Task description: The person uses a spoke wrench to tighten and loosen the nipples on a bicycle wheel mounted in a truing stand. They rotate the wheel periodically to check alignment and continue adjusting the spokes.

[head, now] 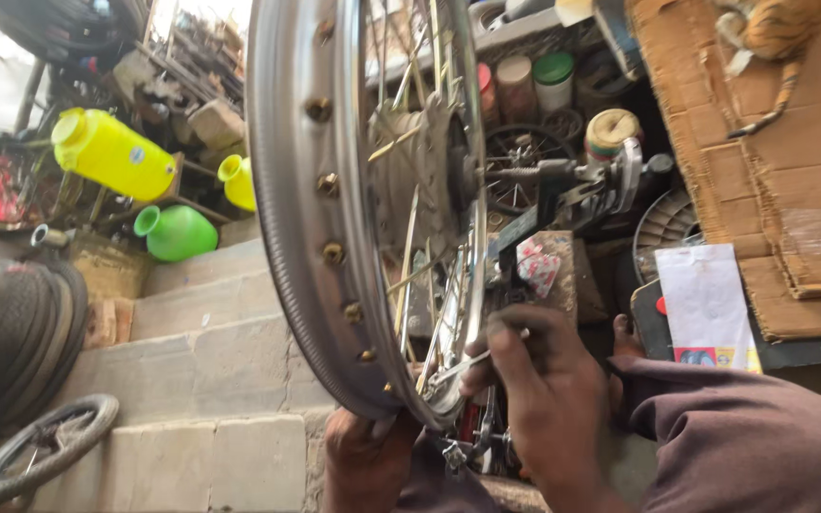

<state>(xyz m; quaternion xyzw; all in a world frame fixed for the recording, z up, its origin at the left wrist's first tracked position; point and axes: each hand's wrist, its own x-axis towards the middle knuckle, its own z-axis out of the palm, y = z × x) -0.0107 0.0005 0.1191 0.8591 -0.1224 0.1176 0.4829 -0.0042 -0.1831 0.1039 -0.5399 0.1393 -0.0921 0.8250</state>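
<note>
A bare metal wheel rim (306, 190) with brass spoke nipples and thin spokes stands upright on a truing stand (563, 190) in front of me. My right hand (544, 380) pinches a small tool or spoke (472, 359) against the rim's lower right side. My left hand (368, 451) presses against the bottom of the rim from below, fingers curled on its edge. My dark sleeve (743, 437) fills the lower right.
Stone steps (211, 361) run along the left. Yellow (111, 152) and green (175, 233) plastic cans lie above them. Stacked tyres (11, 332) and a small wheel (45, 446) sit at far left. Cardboard (762, 142), jars (553, 81) and a white packet (705, 304) crowd the right.
</note>
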